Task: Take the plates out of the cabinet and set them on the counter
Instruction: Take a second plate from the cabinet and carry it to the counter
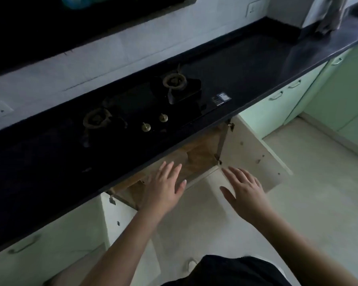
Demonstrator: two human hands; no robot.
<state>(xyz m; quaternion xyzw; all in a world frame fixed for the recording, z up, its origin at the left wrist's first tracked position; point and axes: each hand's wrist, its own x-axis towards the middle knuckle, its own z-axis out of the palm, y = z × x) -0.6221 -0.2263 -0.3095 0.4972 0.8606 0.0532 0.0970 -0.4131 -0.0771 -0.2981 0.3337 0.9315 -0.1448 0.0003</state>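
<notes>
Both arms stretched forward: left hand [165, 186] and right hand [245, 188] flat, fingers spread, gripping nothing, before the cabinet [196, 155] standing open under the black counter [246, 75]; plates can't be made out inside.

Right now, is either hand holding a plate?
No: the left hand and right hand are both empty, fingers spread, reaching toward the open cabinet below the counter.

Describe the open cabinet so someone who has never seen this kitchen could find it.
Follow the black counter to the two-burner gas stove. The open cabinet sits directly below it, in front of both hands. Neighbouring green doors are closed; this one's doors swing outward, showing a brown wooden interior.
</notes>
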